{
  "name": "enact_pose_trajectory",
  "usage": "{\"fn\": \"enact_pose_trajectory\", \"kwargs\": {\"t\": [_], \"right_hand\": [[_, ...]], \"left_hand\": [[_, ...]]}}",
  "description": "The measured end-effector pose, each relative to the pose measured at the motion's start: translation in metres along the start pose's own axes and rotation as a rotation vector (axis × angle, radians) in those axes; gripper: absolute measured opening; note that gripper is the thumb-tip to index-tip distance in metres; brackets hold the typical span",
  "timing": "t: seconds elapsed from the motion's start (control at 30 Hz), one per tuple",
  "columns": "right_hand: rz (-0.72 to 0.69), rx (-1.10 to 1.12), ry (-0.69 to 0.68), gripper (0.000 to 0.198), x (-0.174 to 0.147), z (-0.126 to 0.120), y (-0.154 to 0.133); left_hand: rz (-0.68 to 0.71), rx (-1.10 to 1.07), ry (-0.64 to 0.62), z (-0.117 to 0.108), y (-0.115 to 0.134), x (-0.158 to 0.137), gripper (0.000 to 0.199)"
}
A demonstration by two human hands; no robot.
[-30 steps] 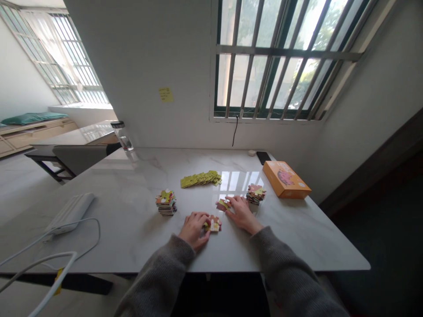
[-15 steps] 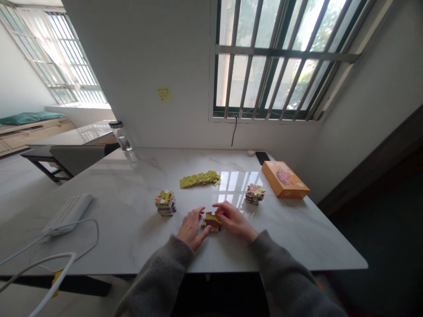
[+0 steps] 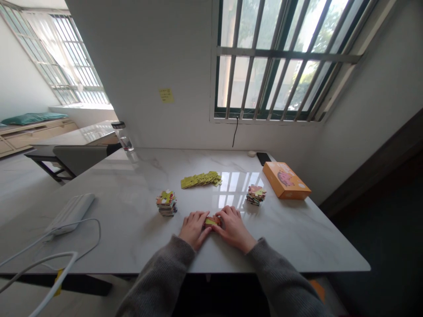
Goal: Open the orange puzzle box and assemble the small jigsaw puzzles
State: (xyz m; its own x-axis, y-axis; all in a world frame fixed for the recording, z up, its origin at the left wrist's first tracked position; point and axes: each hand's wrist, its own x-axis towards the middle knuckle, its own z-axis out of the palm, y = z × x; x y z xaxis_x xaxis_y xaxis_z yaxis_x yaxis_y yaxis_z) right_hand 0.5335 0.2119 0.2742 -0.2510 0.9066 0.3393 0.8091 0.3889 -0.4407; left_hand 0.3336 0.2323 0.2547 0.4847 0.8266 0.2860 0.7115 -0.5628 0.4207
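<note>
Brown and yellow-green jigsaw puzzle pieces lie on the white marbled table between my two hands. My left hand grips them from the left, with its fingers at the far edge and the thumb at the near one. From the right, my right hand closes on them in the same way. Both hands partly cover the pieces, so their outline is hidden. A stack of puzzle pieces stands to the left of my left hand. Another stack of pieces is beyond my right hand, to the right.
A fanned row of green pieces lies farther back. The orange box is at the right, with a dark phone behind it. At the left are a white device with cables and a clear bottle at the far edge.
My right hand's fingers, raised and pinched over the pieces before, have come down around their right side. My left fingers have closed in from the left. The view has shifted slightly.
</note>
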Motion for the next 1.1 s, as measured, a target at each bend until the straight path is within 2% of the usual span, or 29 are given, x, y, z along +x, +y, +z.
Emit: {"fn": "enact_pose_trajectory", "kwargs": {"t": [0.13, 0.57, 0.73, 0.8, 0.87, 0.97, 1.1], "right_hand": [[0.010, 0.034, -0.012, 0.024, 0.000, 0.001, 0.001], [0.028, 0.173, -0.077, 0.023, -0.003, -0.003, -0.002], [-0.022, 0.440, -0.067, 0.023, -0.004, -0.004, -0.006], [-0.053, 0.485, -0.040, 0.027, -0.005, -0.002, -0.008], [-0.101, 0.447, -0.026, 0.029, -0.007, 0.000, -0.011], [-0.156, 0.254, -0.020, 0.023, -0.010, 0.003, -0.016], [-0.197, -0.014, 0.021, 0.021, -0.013, 0.009, -0.021]], "left_hand": [[0.043, 0.001, -0.020, 0.002, -0.002, -0.001, 0.054], [0.100, -0.069, -0.022, 0.004, -0.006, -0.003, 0.055], [0.158, -0.149, 0.018, 0.007, -0.009, -0.003, 0.060], [0.185, -0.178, 0.058, 0.006, -0.009, -0.003, 0.056], [0.196, -0.186, 0.092, 0.006, -0.009, -0.003, 0.046], [0.175, -0.154, 0.092, 0.004, -0.006, -0.003, 0.030], [0.124, -0.078, 0.056, 0.003, -0.002, -0.004, 0.027]]}}
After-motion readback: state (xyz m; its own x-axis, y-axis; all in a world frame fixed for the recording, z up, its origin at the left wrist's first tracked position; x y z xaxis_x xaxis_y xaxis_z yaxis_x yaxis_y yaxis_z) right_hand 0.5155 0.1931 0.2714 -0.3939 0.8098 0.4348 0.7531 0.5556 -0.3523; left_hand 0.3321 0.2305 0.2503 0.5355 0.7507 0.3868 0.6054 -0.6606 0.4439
